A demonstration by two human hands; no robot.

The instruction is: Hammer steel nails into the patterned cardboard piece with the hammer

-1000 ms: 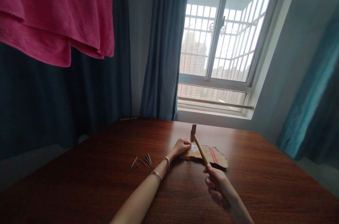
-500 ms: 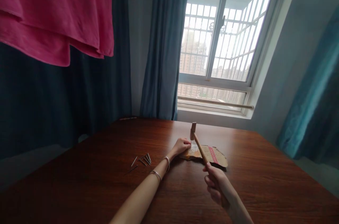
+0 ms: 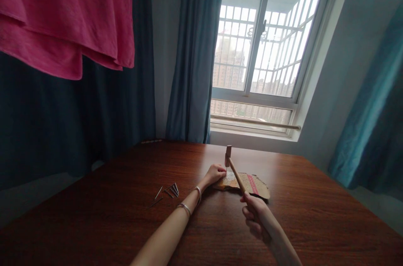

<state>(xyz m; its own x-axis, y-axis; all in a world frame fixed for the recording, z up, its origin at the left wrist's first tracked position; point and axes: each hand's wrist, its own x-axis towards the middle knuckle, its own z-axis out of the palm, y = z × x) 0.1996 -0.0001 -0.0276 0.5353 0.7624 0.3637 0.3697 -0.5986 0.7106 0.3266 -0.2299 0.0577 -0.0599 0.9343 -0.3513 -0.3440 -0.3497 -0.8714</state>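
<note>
My right hand (image 3: 256,215) is closed round the wooden handle of a hammer (image 3: 237,177), which slants up and to the left. The hammer's head is just over a thin nail (image 3: 226,169), apparently at its top. Pinching that nail upright are the fingertips of my left hand (image 3: 216,173), which rests at the left end of a piece of cardboard (image 3: 260,186). The cardboard is brown, with a pink stripe, many small marks and a ragged edge. Left of my forearm, several loose nails (image 3: 172,190) lie on the table.
The brown wooden table (image 3: 126,224) reaches back to the wall below a barred window (image 3: 252,48). Pink cloth (image 3: 69,18) hangs at the upper left. Blue curtains (image 3: 192,56) hang beside the window, and another curtain (image 3: 368,123) is at the right.
Almost everything stays put. The view has shifted very slightly; the hammer's head remains over the nail, and both hands keep their grips.
</note>
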